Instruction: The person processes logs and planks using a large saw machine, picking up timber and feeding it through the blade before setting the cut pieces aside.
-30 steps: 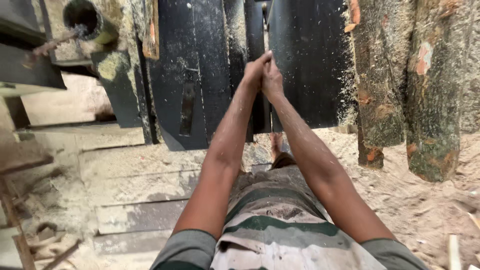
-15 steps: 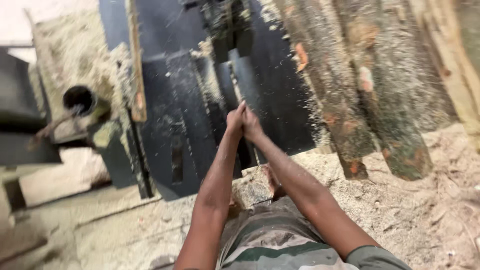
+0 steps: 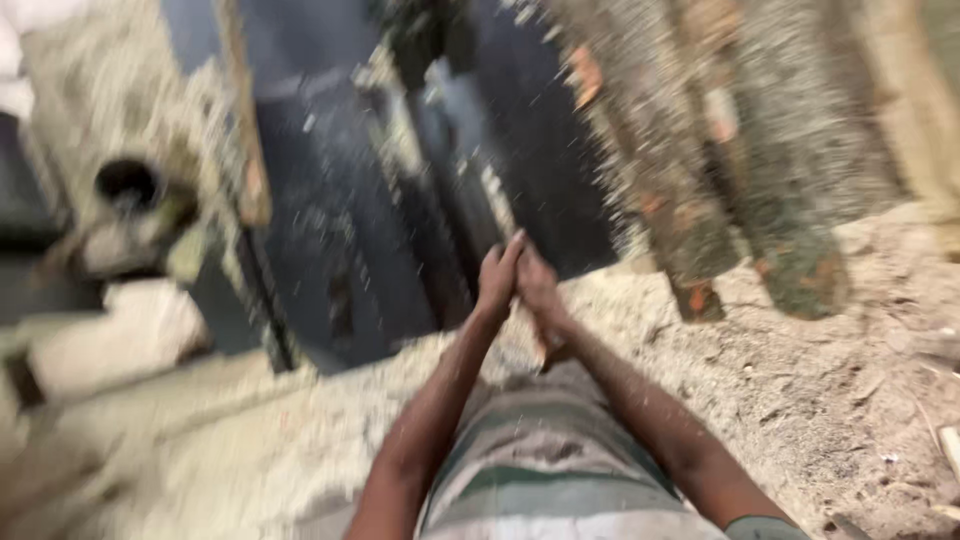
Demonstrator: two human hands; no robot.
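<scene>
Both hands are raised ahead of the body, the left hand (image 3: pixel 497 278) and right hand (image 3: pixel 535 282) with palms pressed together, against the dark metal machine panel (image 3: pixel 330 200); whether the grip pinches anything cannot be told through the blur. Compared with one second ago, the view has swung down and left, so the bark-covered logs (image 3: pixel 740 170) now lean far right. Sawdust (image 3: pixel 800 400) covers the floor.

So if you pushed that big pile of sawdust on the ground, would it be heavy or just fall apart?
The sawdust would probably crumble and slide, since it lies in loose, uneven heaps. It looks light: specks float in the air near the left hand and right hand. It would likely stick to skin and clothes.
</scene>
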